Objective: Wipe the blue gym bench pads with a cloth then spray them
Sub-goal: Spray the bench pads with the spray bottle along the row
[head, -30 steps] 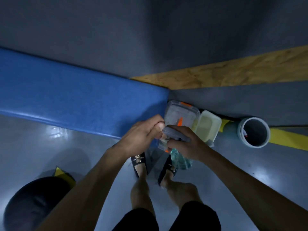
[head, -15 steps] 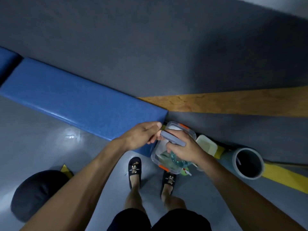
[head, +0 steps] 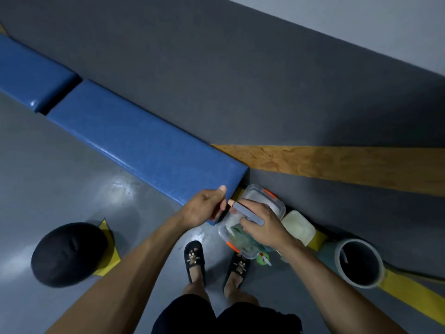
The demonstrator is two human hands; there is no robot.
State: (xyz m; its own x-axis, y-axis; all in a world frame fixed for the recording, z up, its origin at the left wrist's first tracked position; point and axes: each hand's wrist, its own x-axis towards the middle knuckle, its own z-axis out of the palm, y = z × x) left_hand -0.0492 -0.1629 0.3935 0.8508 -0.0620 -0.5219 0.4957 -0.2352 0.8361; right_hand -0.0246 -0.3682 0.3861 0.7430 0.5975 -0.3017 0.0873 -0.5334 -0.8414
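Looking down from the head view: standing in black slippers [head: 194,257] on the grey floor [head: 60,179] at the near end of the blue bench pad [head: 144,141], which is running away to the upper left along the dark wall, with a second blue pad [head: 29,75] lying beyond it past a narrow gap. Curling the left hand [head: 206,208] around the near corner of the bench pad, thumb lying on the top edge and fingers wrapping under the end face. Gripping a spray bottle with the right hand [head: 261,225], fingers closing round its grey trigger head [head: 248,213], the small orange nozzle [head: 231,202] pointing toward the left hand; bottle body mostly hiding under the hand, only a greenish clear part showing. Holding all this just above a clear plastic container [head: 265,198] with orange clips, sitting on the floor just beside the pad's end. Sitting next to that, a pale lid or tub [head: 298,229]. Standing farther right, a grey pipe end [head: 358,261]. Resting on the floor at lower left, a black ball [head: 68,253] over a yellow marking. Showing no cloth clearly anywhere.
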